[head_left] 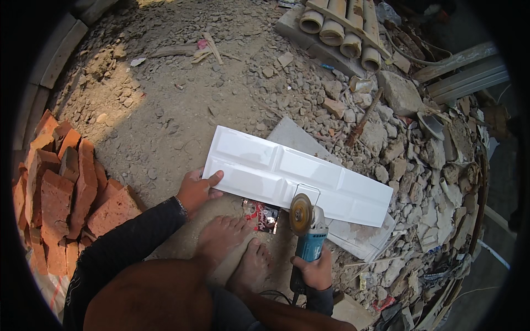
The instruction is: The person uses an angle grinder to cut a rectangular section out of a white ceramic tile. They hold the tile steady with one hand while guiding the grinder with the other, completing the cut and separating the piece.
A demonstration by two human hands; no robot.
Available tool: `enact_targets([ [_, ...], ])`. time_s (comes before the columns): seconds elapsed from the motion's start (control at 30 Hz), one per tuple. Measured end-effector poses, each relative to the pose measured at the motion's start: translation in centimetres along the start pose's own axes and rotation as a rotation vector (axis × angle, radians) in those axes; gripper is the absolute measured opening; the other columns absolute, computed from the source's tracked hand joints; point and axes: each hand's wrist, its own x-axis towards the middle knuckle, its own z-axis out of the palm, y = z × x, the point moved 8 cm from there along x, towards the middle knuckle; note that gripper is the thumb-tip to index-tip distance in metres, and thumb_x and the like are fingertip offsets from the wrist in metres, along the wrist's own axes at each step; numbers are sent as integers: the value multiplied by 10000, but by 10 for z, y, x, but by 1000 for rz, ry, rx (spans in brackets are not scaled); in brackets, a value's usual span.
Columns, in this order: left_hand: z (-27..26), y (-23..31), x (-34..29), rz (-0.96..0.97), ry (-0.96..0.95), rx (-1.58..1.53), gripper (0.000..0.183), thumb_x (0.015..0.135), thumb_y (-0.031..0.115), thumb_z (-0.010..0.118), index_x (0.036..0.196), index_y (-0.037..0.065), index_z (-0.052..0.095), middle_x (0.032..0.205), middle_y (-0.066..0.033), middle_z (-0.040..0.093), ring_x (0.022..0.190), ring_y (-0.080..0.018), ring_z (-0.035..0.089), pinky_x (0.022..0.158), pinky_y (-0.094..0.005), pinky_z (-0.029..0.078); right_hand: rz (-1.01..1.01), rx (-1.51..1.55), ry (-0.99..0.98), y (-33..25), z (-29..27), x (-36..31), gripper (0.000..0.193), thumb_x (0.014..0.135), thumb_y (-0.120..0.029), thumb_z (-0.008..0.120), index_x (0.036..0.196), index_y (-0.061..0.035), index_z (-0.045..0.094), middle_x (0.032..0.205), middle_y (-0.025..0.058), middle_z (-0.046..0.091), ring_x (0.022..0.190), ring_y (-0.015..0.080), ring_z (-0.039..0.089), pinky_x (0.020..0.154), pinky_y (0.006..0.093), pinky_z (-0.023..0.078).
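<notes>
The fingers of my left hand pinch the near left corner of the white panel, which lies over a grey slab; those of my right hand wrap the angle grinder. If its disc snagged, the loosely steadied panel might crack, or the grinder kick towards my bare feet.

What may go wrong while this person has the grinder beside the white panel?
The right hand holds the grinder with its disc near the bare feet, so a slip might injure them. The left hand holds only the left end of the white panel, so the panel might shift or crack.
</notes>
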Motion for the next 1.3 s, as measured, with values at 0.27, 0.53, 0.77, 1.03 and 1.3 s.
enact_targets([
  [0.27,0,-1,2,-5,-20,-4,570,1087,357,754,1486,-10,579,1275,-102,736,1122,-182,716,917,-341,627,-11,-42,-4,-1,-1,0,440,733,-61,887,1114,-8,673,922,38,737,794,144,695,761,333,581],
  [0.53,0,0,1,-11,-10,-1,579,1086,360,757,1490,-10,571,1276,-101,733,1124,-182,715,921,-344,627,0,-56,-14,-6,-2,-1,449,736,-47,882,1130,1,671,931,47,737,803,148,693,766,335,581],
  [0.77,0,1,-1,-11,-6,2,587,1083,367,758,1490,-10,569,1286,-100,727,1134,-183,711,924,-346,628,7,-45,-15,-3,-4,-1,462,732,-34,882,1142,6,672,938,46,736,802,151,691,768,334,580],
  [1.03,0,0,0,-9,0,0,589,1084,371,757,1501,1,568,1293,-95,723,1141,-184,705,926,-346,627,39,-52,-4,-6,-13,-6,492,730,-55,868,1183,24,692,994,108,774,877,194,725,857,373,594],
  [1.3,1,0,-1,-16,10,9,577,1087,380,751,1495,11,577,1291,-87,723,1136,-179,705,936,-347,622,-74,-69,16,-4,-10,-5,514,715,-38,895,1178,21,680,999,75,758,864,170,705,832,352,586],
])
